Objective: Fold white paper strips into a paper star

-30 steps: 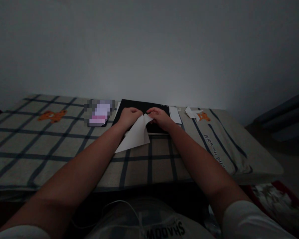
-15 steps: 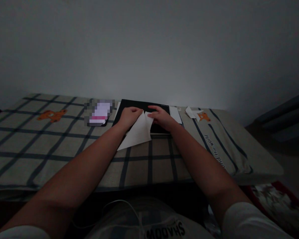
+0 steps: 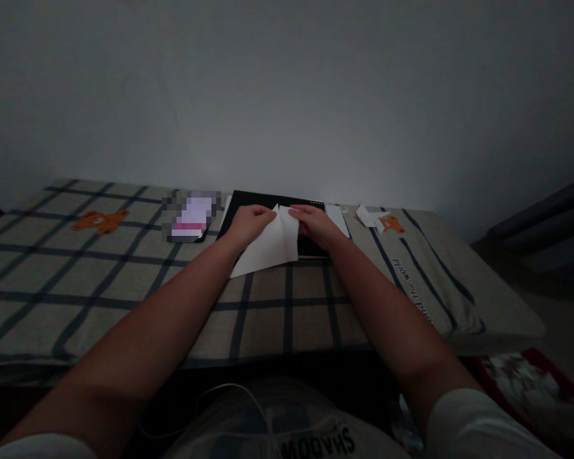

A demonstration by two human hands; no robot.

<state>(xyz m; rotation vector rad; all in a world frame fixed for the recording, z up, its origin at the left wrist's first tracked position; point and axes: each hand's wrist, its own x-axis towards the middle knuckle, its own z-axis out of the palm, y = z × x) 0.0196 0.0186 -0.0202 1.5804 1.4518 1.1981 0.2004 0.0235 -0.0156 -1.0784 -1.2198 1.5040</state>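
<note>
On the black board point(image 3: 272, 203) at twelve o'clock, left hand point(image 3: 247, 223) and right hand point(image 3: 313, 223) pinch a folded white paper point(image 3: 270, 245); uneven pulling could skew the crease or tear it.

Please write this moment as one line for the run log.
left hand: holds white paper | right hand: holds same paper | under: black tablet | surface: plaid cloth

You work in very dim light; a faint glow falls on the wall point(image 3: 344, 172) ahead, your forearms lie in shadow, and the edges bend outward.
</note>
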